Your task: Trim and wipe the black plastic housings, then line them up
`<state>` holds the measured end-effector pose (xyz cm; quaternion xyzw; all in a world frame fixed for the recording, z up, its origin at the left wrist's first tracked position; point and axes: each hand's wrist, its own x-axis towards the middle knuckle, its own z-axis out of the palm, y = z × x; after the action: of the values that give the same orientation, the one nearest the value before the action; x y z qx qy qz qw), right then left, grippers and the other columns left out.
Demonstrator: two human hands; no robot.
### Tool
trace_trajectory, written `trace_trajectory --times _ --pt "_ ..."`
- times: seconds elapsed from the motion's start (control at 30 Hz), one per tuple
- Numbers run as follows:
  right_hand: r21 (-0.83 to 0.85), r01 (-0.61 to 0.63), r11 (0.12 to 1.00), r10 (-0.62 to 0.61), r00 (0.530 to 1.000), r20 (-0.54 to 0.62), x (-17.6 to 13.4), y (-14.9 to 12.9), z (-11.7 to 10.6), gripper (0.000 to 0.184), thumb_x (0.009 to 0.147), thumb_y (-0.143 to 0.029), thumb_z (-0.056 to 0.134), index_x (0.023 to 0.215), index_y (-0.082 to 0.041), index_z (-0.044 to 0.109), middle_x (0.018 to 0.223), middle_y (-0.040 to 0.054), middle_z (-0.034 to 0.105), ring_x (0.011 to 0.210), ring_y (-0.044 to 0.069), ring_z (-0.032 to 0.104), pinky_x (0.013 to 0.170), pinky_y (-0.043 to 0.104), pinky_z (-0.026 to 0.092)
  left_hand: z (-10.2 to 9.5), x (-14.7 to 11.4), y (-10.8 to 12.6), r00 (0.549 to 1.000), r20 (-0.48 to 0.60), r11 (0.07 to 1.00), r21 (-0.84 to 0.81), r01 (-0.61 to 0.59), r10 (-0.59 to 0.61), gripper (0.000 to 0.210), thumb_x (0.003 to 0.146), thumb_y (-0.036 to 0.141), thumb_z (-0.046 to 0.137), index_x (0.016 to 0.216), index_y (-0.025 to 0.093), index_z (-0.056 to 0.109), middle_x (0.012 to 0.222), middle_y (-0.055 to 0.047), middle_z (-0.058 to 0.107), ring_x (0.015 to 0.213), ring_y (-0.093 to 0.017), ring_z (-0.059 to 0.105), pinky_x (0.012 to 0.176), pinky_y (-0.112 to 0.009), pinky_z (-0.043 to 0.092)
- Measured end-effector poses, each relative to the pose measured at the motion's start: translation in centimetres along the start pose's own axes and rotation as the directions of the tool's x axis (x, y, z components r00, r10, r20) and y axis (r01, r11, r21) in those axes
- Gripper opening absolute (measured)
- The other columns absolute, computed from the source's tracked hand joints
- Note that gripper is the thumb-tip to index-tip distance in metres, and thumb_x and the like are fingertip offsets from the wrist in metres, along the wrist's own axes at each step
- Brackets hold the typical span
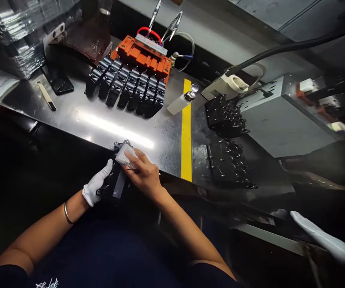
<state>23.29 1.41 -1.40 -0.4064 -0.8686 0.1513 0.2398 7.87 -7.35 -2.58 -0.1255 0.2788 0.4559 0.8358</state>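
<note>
My left hand [96,187], in a white glove with its fingertips bare or hidden from view, grips the side of a black moulded part [119,185] with a smooth grey strip on its face. The part is held at the front edge of the metal table. My right hand [146,174], ungloved, pinches a folded white cloth [125,156] and presses it on the upper end of the part. Beyond the hands stand rows of black moulded parts [127,88] in front of an orange fixture [145,56].
A white bottle with a metal lid [179,105] stands beside yellow tape [186,148]. More black parts [226,116] lie right, near a grey metal box [292,120]. A phone [60,83], a pale-handled tool [46,95] and stacked wrapped trays [19,40] are left. A blurred white elongated shape [322,234] shows lower right.
</note>
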Motion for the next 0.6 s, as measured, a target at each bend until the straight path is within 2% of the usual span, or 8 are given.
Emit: trace_trajectory --times 0.13,0.27,0.4,0.47,0.5,0.53,0.57,0.6 --pt "-0.011 -0.069 0.998 0.068 0.996 -0.049 0.8 0.5 0.0 0.034 0.087 -0.036 0.059 0.119 -0.026 0.065 0.122 0.0085 0.066 0.111 0.025 0.065 0.088 0.036 0.057 0.2 0.0 0.4 0.999 0.023 0.999 -0.010 -0.030 0.030 0.052 0.091 0.051 0.045 0.111 0.008 0.066 0.087 -0.013 0.075 0.073 -0.021 0.072 0.071 -0.031 0.058" --pt "-0.022 0.025 0.999 -0.024 0.997 0.076 1.3 0.5 0.0 0.038 0.086 -0.038 0.061 0.123 -0.029 0.063 0.135 0.0065 0.058 0.107 0.023 0.067 0.080 0.031 0.059 0.4 0.1 0.6 0.999 -0.006 0.999 0.008 -0.039 0.039 0.053 0.094 0.051 0.039 0.114 0.010 0.064 0.084 -0.010 0.075 0.069 -0.019 0.071 0.069 -0.029 0.057" --pt "-0.061 -0.076 0.995 0.075 0.997 -0.010 1.0 -0.4 -0.4 0.036 0.088 -0.036 0.059 0.121 -0.023 0.064 0.125 0.0103 0.065 0.110 0.024 0.065 0.086 0.034 0.057 0.5 0.3 1.0 0.997 0.005 0.994 0.081 -0.072 0.072 0.060 0.091 0.059 0.038 0.120 0.013 0.062 0.087 -0.010 0.074 0.074 -0.021 0.071 0.074 -0.033 0.057" --pt "-0.076 0.050 0.996 -0.046 0.998 0.052 -0.2 -1.6 -0.6 0.039 0.088 -0.037 0.058 0.125 -0.024 0.062 0.134 0.0113 0.059 0.103 0.024 0.069 0.078 0.032 0.059 0.3 0.4 1.3 0.999 0.032 0.995 0.093 -0.045 0.042 0.067 0.088 0.066 0.035 0.115 0.012 0.064 0.081 -0.009 0.073 0.070 -0.020 0.070 0.070 -0.031 0.057" --pt "-0.051 0.179 0.982 -0.172 0.978 0.119 -0.7 -2.2 -0.7 0.040 0.088 -0.038 0.058 0.126 -0.027 0.061 0.136 0.0103 0.057 0.095 0.022 0.071 0.071 0.029 0.059 0.2 0.4 1.4 0.999 0.043 0.994 0.107 -0.014 0.010 0.072 0.086 0.070 0.033 0.111 0.010 0.064 0.076 -0.009 0.072 0.066 -0.020 0.069 0.066 -0.031 0.056" --pt "-0.003 0.306 0.952 -0.300 0.937 0.180 -1.0 -2.6 -0.8 0.040 0.088 -0.039 0.058 0.126 -0.029 0.061 0.137 0.0085 0.057 0.089 0.019 0.072 0.065 0.026 0.058 0.2 0.3 1.5 0.999 0.046 0.992 0.130 0.009 -0.015 0.077 0.085 0.073 0.031 0.107 0.008 0.065 0.072 -0.009 0.071 0.062 -0.020 0.068 0.062 -0.030 0.056" --pt "0.042 0.389 0.920 -0.388 0.894 0.225 -1.1 -2.7 -0.8 0.039 0.088 -0.040 0.058 0.126 -0.031 0.061 0.136 0.0066 0.058 0.086 0.018 0.072 0.062 0.024 0.057 0.2 0.3 1.6 0.999 0.040 0.987 0.157 0.015 -0.022 0.079 0.084 0.075 0.028 0.106 0.008 0.065 0.069 -0.008 0.070 0.060 -0.020 0.067 0.060 -0.031 0.056" --pt "0.060 0.411 0.910 -0.413 0.881 0.231 -0.8 -2.5 -0.9 0.039 0.087 -0.040 0.058 0.125 -0.030 0.062 0.134 0.0065 0.059 0.086 0.017 0.072 0.061 0.023 0.057 0.2 0.2 1.6 0.999 0.030 0.984 0.181 0.009 -0.015 0.081 0.083 0.075 0.026 0.106 0.008 0.065 0.070 -0.009 0.070 0.060 -0.021 0.067 0.059 -0.031 0.055"
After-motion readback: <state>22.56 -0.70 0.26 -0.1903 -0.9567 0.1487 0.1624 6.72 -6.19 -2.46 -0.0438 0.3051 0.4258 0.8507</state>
